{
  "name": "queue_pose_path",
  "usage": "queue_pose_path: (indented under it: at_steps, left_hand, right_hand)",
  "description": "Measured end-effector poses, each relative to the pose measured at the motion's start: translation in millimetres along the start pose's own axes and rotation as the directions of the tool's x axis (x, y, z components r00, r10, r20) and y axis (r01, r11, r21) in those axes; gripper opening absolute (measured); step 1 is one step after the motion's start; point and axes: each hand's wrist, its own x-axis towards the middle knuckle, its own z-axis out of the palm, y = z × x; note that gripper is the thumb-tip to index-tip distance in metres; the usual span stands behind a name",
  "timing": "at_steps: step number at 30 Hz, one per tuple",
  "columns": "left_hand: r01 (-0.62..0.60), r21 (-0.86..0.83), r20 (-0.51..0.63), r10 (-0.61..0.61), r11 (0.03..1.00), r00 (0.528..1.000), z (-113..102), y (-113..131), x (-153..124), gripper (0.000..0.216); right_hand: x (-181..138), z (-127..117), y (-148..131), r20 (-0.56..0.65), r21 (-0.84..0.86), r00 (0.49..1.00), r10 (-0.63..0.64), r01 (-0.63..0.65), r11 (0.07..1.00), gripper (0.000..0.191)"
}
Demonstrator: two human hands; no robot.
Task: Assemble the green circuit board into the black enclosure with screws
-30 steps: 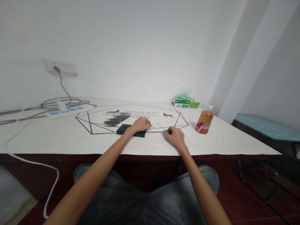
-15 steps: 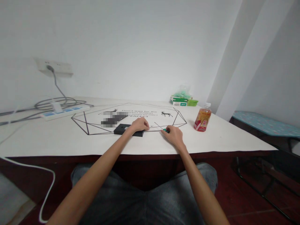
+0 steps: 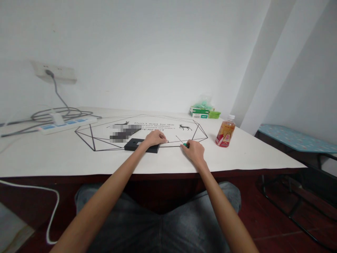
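My right hand (image 3: 194,151) is closed around the green handle of a screwdriver (image 3: 185,144). Its thin shaft points up and to the left, over the white tabletop. A flat black box (image 3: 131,144) lies on the table, partly covered by my left forearm and hand. My left hand (image 3: 155,137) reaches past the right end of this box, its fingertips drawn together low at the table surface. Whatever they pinch, if anything, is too small to make out. Small dark marks show on the table by these fingertips.
Behind the black box lies a dark, blurred-out object (image 3: 125,133). A drink bottle (image 3: 225,131) stands to the right. Green and white boxes (image 3: 199,112) sit at the back. On the left are a power strip (image 3: 67,125) and coiled grey cables (image 3: 63,113). The white table (image 3: 237,158) has printed lines.
My left hand's fingertips are a little closer to the small dark marks. My right hand still holds the screwdriver in nearly the same place. The whole view has shifted slightly.
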Motion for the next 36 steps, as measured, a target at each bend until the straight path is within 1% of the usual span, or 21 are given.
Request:
queue_pose_path:
  at_steps: [1,3,5,7,9,12,15,17,19,20,21,22,23,24,25,26,28,29,31,33,36]
  left_hand:
    - [-0.029,-0.019,-0.005,0.029,0.999,1.000,-6.9,-4.8,-4.6,0.030]
    - [-0.041,-0.054,0.035,0.042,0.998,0.998,-24.8,-18.1,-16.7,0.046]
    - [-0.004,-0.090,0.130,0.016,0.996,0.991,-44.3,-34.5,-31.2,0.065]
    - [0.022,-0.108,0.165,-0.004,0.994,0.986,-59.4,-50.8,-45.4,0.073]
    - [0.009,-0.123,0.136,0.007,0.992,0.991,-66.1,-63.7,-57.1,0.075]
    - [-0.057,-0.179,0.024,0.063,0.982,0.998,-61.8,-72.5,-68.5,0.066]
    - [-0.089,-0.207,-0.054,0.079,0.974,0.995,-53.1,-69.6,-74.3,0.058]
    - [-0.062,-0.241,-0.105,0.038,0.968,0.994,-50.1,-63.0,-75.9,0.056]
    - [-0.042,-0.349,-0.193,-0.028,0.936,0.981,-49.4,-52.7,-75.8,0.055]
    - [-0.047,-0.446,-0.256,-0.078,0.894,0.963,-49.2,-46.0,-75.2,0.055]
    - [-0.054,-0.573,-0.287,-0.138,0.818,0.948,-48.8,-38.4,-74.5,0.057]
    - [-0.071,-0.715,-0.290,-0.203,0.695,0.935,-48.1,-30.1,-73.7,0.061]
    - [-0.087,-0.834,-0.254,-0.240,0.546,0.937,-46.8,-21.4,-72.8,0.067]
    - [-0.090,-0.908,-0.200,-0.235,0.409,0.951,-44.8,-12.8,-72.2,0.070]
    - [-0.081,-0.947,-0.155,-0.221,0.311,0.963,-42.2,-4.8,-71.7,0.070]
    - [-0.077,-0.965,-0.136,-0.230,0.249,0.964,-38.9,2.0,-71.7,0.067]
    - [-0.017,-0.981,-0.065,-0.248,0.191,0.967,-30.8,11.0,-72.7,0.061]
    - [0.016,-0.983,-0.030,-0.245,0.182,0.969,-26.4,13.0,-73.7,0.059]
    - [0.057,-0.985,0.015,-0.245,0.164,0.969,-18.1,12.8,-75.6,0.057]
    - [0.057,-0.989,0.023,-0.236,0.139,0.971,-11.5,9.9,-76.4,0.057]
    - [0.060,-0.991,0.027,-0.259,0.123,0.965,-7.0,5.1,-74.5,0.057]
  right_hand:
    - [1.9,0.2,-0.4,0.001,-0.026,1.000,0.005,-0.005,1.000,0.033]
    - [6.5,0.8,-1.5,0.006,-0.075,1.000,0.000,0.000,0.997,0.033]
    - [11.4,1.3,-2.9,0.012,-0.114,1.000,-0.019,0.021,0.993,0.033]
    - [14.8,1.6,-4.2,0.017,-0.132,0.999,-0.036,0.038,0.990,0.035]
    - [15.5,2.0,-5.2,0.013,-0.123,0.999,-0.042,0.043,0.991,0.041]
    - [11.7,2.5,-5.1,-0.038,-0.090,0.999,-0.032,0.028,0.996,0.045]
    - [5.2,2.0,-3.5,-0.145,-0.073,0.989,-0.043,0.033,0.997,0.043]
    - [0.9,0.1,-3.7,-0.223,-0.058,0.973,-0.058,0.046,0.997,0.041]
    - [-3.0,-3.4,-8.6,-0.292,-0.011,0.955,-0.056,0.056,0.998,0.038]
    - [-5.0,-5.5,-13.8,-0.310,0.030,0.949,-0.052,0.065,0.997,0.037]
    - [-7.0,-7.6,-21.1,-0.309,0.085,0.950,-0.042,0.072,0.994,0.037]
    - [-8.9,-9.5,-30.2,-0.280,0.152,0.959,-0.038,0.083,0.985,0.039]
    - [-10.7,-10.9,-40.8,-0.228,0.227,0.973,-0.049,0.102,0.969,0.043]
    - [-12.1,-11.7,-52.3,-0.170,0.302,0.983,-0.071,0.121,0.946,0.047]
    - [-13.2,-11.8,-63.8,-0.117,0.379,0.988,-0.103,0.140,0.915,0.050]
    - [-13.7,-11.2,-74.6,-0.069,0.457,0.988,-0.138,0.154,0.876,0.053]
    - [-13.2,-8.5,-91.5,0.007,0.586,0.987,-0.159,0.125,0.801,0.057]
    - [-12.5,-6.8,-96.9,0.057,0.617,0.984,-0.171,0.100,0.781,0.058]
    - [-10.7,-3.4,-101.9,0.109,0.649,0.979,-0.170,0.059,0.758,0.059]
    - [-9.6,-1.5,-101.6,0.125,0.652,0.978,-0.170,0.048,0.757,0.059]
    - [-8.2,-2.7,-97.0,0.103,0.611,0.979,-0.177,0.078,0.787,0.060]
